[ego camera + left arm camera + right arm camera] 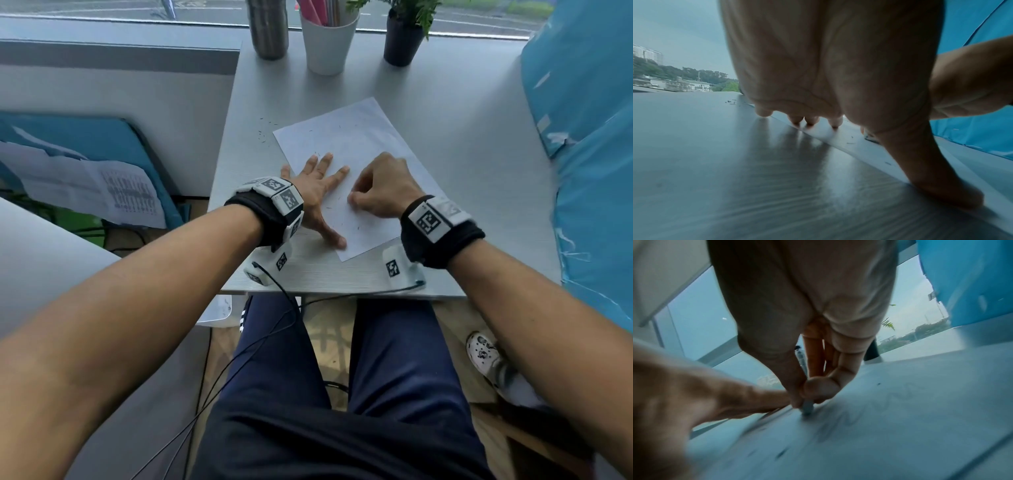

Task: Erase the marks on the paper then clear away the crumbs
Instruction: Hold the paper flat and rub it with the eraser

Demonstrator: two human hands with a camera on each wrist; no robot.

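A white sheet of paper (356,164) lies askew on the grey table (479,192). My left hand (317,192) lies flat with spread fingers on the paper's left edge, pressing it down; its fingertips (812,119) touch the sheet. My right hand (380,188) pinches a small grey eraser (807,407) between thumb and fingers, its tip on the paper. Faint wavy pencil marks (869,415) run to the right of the eraser. Dark eraser crumbs (263,132) are scattered on the table beyond the paper's left corner, with a few crumbs (346,219) on the sheet.
At the table's far edge stand a metal bottle (269,29), a white cup (327,41) with pens and a dark plant pot (402,39). A blue padded surface (589,137) borders the right side. A low white wall (120,99) stands left of the table.
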